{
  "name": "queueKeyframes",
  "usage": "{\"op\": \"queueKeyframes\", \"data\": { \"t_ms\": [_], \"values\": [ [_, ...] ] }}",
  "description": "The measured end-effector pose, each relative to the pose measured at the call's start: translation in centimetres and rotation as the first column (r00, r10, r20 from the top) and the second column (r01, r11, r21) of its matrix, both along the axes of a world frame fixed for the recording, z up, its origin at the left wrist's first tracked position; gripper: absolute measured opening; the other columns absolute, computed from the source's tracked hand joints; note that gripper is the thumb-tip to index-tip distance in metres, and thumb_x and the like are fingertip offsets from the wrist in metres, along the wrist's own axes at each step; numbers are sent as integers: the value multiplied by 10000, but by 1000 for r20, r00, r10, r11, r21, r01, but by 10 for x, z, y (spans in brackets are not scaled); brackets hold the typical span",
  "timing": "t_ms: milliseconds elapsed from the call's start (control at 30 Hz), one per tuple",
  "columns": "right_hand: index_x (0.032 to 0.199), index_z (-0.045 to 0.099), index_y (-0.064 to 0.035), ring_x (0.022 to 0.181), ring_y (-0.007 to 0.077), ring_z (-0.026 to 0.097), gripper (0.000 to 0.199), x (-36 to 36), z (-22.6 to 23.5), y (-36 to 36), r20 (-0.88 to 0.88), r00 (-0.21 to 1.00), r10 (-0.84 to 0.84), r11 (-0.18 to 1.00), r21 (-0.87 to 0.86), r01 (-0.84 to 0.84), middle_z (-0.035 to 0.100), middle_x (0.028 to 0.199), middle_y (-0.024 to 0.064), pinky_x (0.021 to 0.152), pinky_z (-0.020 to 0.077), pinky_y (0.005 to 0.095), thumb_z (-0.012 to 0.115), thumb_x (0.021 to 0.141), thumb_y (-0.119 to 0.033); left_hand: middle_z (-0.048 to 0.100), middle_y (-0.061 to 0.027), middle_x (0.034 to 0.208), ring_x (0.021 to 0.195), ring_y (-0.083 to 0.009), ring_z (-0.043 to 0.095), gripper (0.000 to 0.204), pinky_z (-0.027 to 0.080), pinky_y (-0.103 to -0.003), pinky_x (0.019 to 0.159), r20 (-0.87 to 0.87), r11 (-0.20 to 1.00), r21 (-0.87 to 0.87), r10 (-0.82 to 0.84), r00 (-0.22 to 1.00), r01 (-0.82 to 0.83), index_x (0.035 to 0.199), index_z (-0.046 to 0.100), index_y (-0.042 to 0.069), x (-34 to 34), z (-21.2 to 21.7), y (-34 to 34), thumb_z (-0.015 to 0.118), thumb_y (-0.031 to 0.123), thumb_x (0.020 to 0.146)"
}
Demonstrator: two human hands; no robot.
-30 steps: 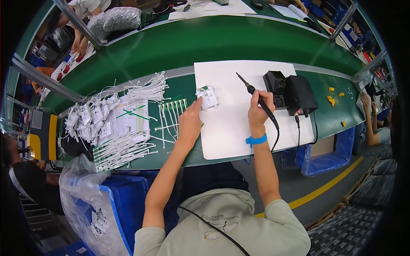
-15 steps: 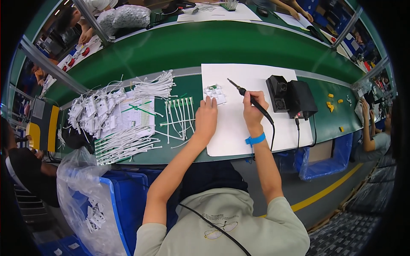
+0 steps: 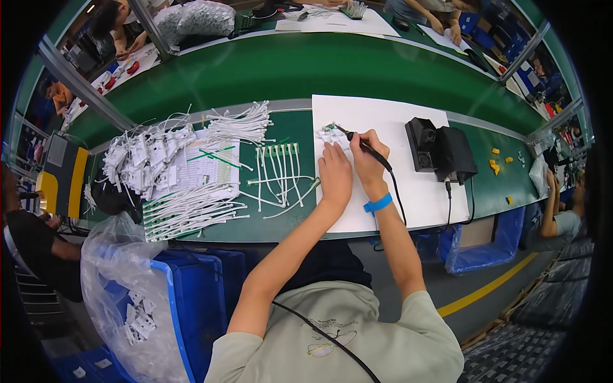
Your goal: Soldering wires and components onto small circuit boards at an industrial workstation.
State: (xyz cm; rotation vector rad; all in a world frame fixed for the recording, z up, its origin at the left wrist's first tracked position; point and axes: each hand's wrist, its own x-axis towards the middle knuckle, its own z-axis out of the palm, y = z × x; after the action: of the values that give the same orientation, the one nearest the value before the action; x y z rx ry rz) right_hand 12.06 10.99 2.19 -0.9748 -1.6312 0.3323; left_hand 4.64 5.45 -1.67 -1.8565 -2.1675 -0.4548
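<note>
My right hand (image 3: 370, 159) grips a black soldering iron (image 3: 364, 147), a blue strap on the wrist. The iron's metal tip reaches a small white plastic part (image 3: 332, 135) with a green board piece at its far side; exact contact is too small to make out. My left hand (image 3: 336, 171) lies with fingers stretched out, fingertips at the near edge of this part. Both hands are over a white sheet (image 3: 408, 204). To the left lies a row of white cables on a green board strip (image 3: 279, 150).
White plastic parts (image 3: 137, 159) and bundled white cables (image 3: 191, 212) cover the left bench. A black soldering station (image 3: 454, 153) stands on the right of the sheet, with yellow pieces (image 3: 494, 167) beyond. Below are blue bins (image 3: 191, 306). Other people work across and beside the bench.
My right hand has brought the iron left and down, so its tip is now at the white part. My left hand stays by the part. The whole view has shifted slightly.
</note>
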Motion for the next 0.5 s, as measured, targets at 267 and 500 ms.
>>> {"op": "queueKeyframes", "data": {
  "t_ms": [267, 500],
  "values": [
    [775, 578, -15, 480, 163, 580, 182, -9, -9, -2, 17, 1000, -21, 1000, 13, 21, 614, 585, 104, 472, 442, 286, 710, 889, -66, 553, -280, 1317, 1053, -290, 547, 512, 428, -360, 847, 62, 988, 142, -63, 996, 53, 1333, 520, -118, -7, -9, -3, 561, 88, 866],
    [789, 582, -19, 480, 173, 584, 176, -12, -11, -2, 41, 998, -49, 998, 41, 47, 615, 590, 105, 463, 440, 293, 718, 888, -71, 541, -297, 1302, 1043, -321, 544, 534, 430, -393, 854, 128, 990, 125, -80, 988, 64, 1350, 491, -118, -5, -13, -2, 562, 86, 861]
  ]
}}
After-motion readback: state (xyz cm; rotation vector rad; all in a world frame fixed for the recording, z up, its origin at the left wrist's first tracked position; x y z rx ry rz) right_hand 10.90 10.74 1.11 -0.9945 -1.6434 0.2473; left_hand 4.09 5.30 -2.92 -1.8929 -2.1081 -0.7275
